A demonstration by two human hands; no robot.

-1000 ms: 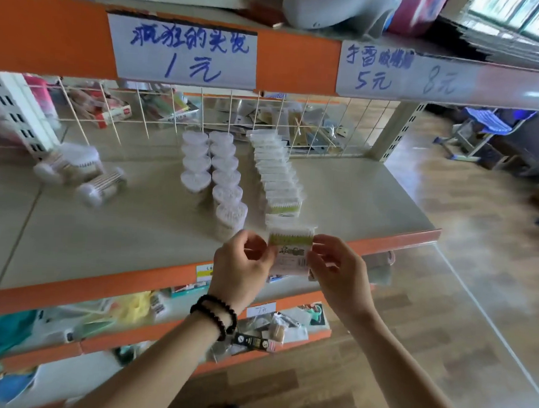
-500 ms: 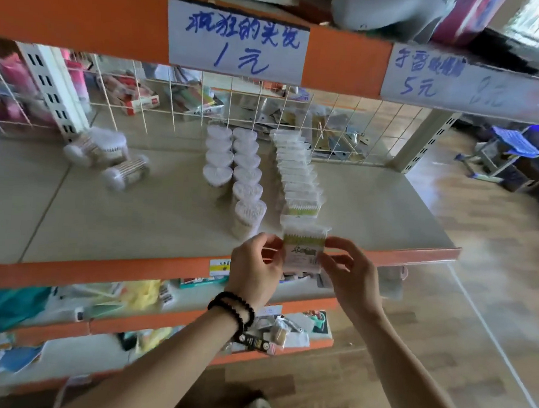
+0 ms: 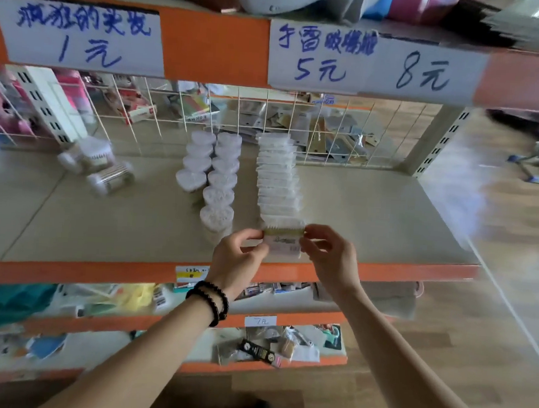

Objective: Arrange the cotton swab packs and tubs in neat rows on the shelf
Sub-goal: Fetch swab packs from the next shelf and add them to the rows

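The fingertips [image 3: 261,235] of the left hand [image 3: 236,261] pinch the left edge of a flat cotton swab pack [image 3: 283,241], and the thumb and forefinger of the right hand [image 3: 329,258] pinch its right edge; both hands are clamped on that one pack, a little below the middle of the frame. The pack stands upright at the near end of the row of packs [image 3: 277,179], which runs up the frame towards the wire grid [image 3: 298,126]; whether it already touches the last pack in the row I cannot tell.

Just left of it stand two rows of white tubs [image 3: 219,175], the right one longer than the left. Further left, in the middle-left of the frame, a few loose tubs [image 3: 100,168] lie tumbled on the shelf [image 3: 387,217].

The step in hand looks like seating this pack as the front member of its row. The next move probably calls for squaring it against the pack behind, then letting go without tipping it (thin packs like these likely fall easily); the loose tubs remain to be lined up.

Compared with the earlier frames, the pack has gone from hanging in front of the orange shelf edge [image 3: 415,271] to sitting over the shelf, close up to the row, and the view has closed in.
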